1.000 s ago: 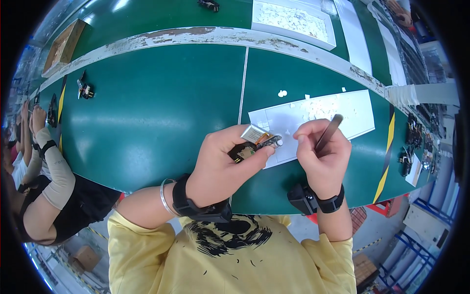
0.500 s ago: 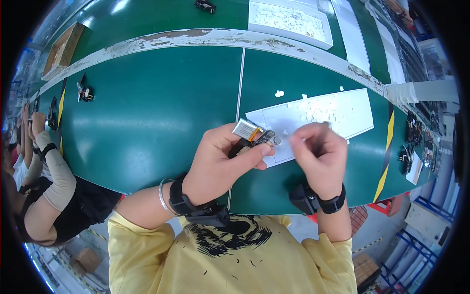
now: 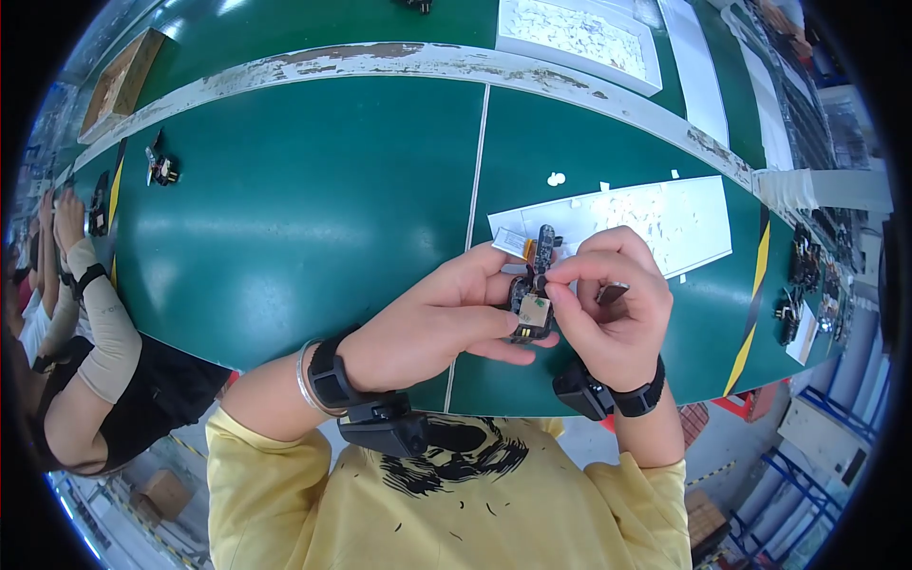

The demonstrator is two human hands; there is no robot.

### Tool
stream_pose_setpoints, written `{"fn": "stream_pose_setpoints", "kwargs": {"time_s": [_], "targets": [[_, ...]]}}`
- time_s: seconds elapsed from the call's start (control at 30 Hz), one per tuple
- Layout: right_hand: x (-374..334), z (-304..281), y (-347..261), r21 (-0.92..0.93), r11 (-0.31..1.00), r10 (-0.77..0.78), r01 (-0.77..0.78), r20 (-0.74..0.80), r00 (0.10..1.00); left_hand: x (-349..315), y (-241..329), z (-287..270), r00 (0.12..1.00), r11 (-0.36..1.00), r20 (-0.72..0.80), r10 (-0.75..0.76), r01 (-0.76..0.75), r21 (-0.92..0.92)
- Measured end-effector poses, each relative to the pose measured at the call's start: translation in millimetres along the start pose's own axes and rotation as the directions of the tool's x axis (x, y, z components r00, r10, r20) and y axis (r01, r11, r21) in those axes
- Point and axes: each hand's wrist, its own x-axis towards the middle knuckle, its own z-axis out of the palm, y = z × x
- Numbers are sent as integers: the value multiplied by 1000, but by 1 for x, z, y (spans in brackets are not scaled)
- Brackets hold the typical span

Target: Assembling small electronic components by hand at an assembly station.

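My left hand (image 3: 465, 313) is closed around a small electronic assembly (image 3: 535, 309), thumb on its near side. The assembly has a black body with a pale square pad and gold contacts at its lower end. A narrow dark circuit board (image 3: 544, 249) sticks up from it, and a flat silver battery (image 3: 511, 241) with an orange tab lies beside the board. My right hand (image 3: 622, 309) pinches the middle of the assembly between thumb and forefinger. A small dark piece with a light edge (image 3: 613, 293) shows against its curled fingers; its kind I cannot make out.
Behind my hands lies a white sheet (image 3: 684, 214) bearing small white bits. A white tray (image 3: 579, 43) of white pieces stands beyond the worn ledge (image 3: 380, 65). Similar assemblies (image 3: 161, 169) sit at far left, more at right (image 3: 803, 256). Another person's arm (image 3: 104, 313) is at left.
The assembly has been turned so its board stands up and its pale pad shows. My right hand has come in from the right and now touches it.
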Motion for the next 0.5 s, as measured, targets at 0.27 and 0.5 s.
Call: {"fn": "stream_pose_setpoints", "kwargs": {"time_s": [0.27, 0.5], "targets": [[4, -4, 2, -277, 932, -230, 233, 43, 972, -1, -2, -2, 999, 999, 3, 39, -39, 33], [-2, 2, -2, -510, 744, -423, 431, 140, 895, 0, -12, 4, 984, 982, -25, 175, -172, 72]]}}
